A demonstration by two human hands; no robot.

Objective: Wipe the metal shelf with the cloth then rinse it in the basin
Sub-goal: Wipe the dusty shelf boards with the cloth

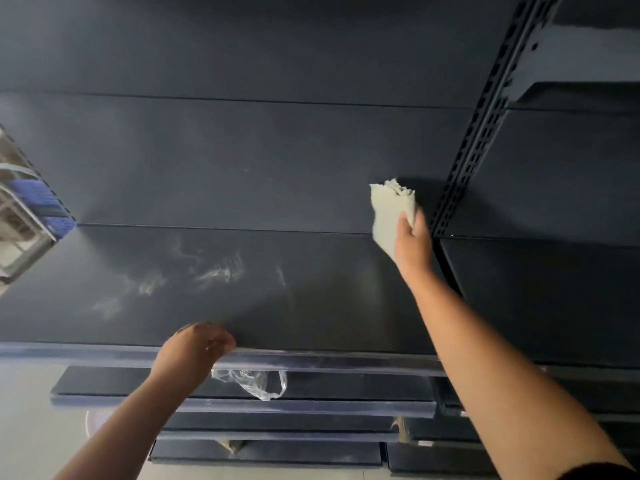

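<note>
Right hand [412, 244] gripping cloth [389, 209] against metal shelf [242, 168].

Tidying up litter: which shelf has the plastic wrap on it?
The second shelf down, just below the left hand; the plastic wrap lies there, others show none.

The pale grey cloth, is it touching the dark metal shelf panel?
Touching. In the head view, the right hand presses the cloth flat against the panel.

Right hand [412, 244] pressed a pale cloth [389, 213] against the dark metal shelf [242, 174] beside a slotted upright [478, 133], left hand [197, 344] gripped the shelf's front edge, clear plastic bag [256, 382] below
</note>
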